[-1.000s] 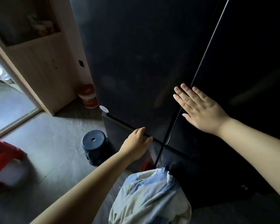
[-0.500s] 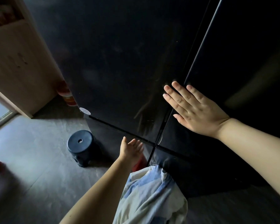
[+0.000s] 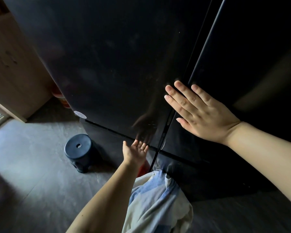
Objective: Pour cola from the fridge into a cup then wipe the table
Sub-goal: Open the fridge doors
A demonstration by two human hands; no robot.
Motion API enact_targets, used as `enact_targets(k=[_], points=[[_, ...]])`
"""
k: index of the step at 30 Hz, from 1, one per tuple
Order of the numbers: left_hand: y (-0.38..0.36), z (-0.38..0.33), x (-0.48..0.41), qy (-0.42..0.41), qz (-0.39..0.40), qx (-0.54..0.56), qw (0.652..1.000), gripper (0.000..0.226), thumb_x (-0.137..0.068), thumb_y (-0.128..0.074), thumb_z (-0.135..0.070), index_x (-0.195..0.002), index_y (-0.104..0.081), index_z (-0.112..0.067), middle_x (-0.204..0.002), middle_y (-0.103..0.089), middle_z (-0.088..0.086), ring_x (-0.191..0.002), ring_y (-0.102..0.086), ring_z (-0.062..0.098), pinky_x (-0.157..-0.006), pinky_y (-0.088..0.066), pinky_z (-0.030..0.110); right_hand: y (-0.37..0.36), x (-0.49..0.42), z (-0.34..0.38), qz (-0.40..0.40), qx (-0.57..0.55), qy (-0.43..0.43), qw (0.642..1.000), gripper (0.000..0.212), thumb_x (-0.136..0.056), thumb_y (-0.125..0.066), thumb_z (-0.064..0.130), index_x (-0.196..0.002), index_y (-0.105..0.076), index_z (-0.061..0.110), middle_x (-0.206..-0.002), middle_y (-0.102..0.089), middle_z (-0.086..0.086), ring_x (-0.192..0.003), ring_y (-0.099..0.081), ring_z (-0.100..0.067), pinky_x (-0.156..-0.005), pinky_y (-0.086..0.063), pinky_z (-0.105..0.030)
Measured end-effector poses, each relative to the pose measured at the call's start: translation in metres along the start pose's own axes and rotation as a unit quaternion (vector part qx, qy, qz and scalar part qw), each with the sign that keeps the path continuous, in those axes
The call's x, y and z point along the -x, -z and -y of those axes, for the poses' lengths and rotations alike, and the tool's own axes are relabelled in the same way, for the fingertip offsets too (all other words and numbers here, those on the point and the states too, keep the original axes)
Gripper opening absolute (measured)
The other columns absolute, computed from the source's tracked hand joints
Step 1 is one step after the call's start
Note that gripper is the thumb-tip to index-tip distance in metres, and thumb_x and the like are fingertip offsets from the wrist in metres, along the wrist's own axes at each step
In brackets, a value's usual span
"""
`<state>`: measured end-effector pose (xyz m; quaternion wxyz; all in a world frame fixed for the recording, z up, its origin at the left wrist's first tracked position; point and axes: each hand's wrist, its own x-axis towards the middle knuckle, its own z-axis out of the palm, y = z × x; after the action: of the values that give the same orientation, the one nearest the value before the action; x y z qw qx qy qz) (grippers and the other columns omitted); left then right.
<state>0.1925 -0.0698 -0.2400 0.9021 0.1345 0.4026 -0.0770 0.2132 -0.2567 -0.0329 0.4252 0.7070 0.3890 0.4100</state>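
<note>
I stand at the fridge (image 3: 124,61), a tall black unit with two upper doors meeting at a vertical seam and a lower section beneath a horizontal gap. Both upper doors appear shut. My right hand (image 3: 202,113) lies flat on the right door just beside the seam, fingers (image 3: 180,91) spread and straight, gripping nothing; I judge it is placed there to brace that door while the other is worked. My left hand (image 3: 136,151) is low, at the bottom edge of the left door near the seam, palm up, fingers loosely extended and empty, their tips at or just under the door's lower lip; whether they touch it I cannot tell. The placement suggests I am feeling for a recessed pull along that underside, since no handle shows on the face. The cola is not visible; I judge it sits inside, behind the closed doors. No cup or table is in view. A dark stool (image 3: 78,151) stands on the floor to the left, clear of the door's base, though it may lie within its swing. The task stands at its opening step.
</note>
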Motion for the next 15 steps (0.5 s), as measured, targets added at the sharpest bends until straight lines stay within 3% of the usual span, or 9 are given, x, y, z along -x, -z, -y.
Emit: enact_targets(k=[15], points=[[0.0097,-0.0015,-0.0015,0.004,0.048,0.002,0.999,0.067,-0.100,-0.019,-0.050,-0.145,-0.032,-0.003,-0.154,-0.027,0.017,-0.143,-0.025,0.031,-0.117,-0.018,0.042,-0.0070,0.0044,0.0043,-0.018,-0.049,-0.014,0.999,0.062,-0.098,-0.029,0.041,-0.150,-0.012,0.011,-0.157,-0.014,-0.015,-0.144,-0.014,-0.031,-0.115,-0.017,-0.046]])
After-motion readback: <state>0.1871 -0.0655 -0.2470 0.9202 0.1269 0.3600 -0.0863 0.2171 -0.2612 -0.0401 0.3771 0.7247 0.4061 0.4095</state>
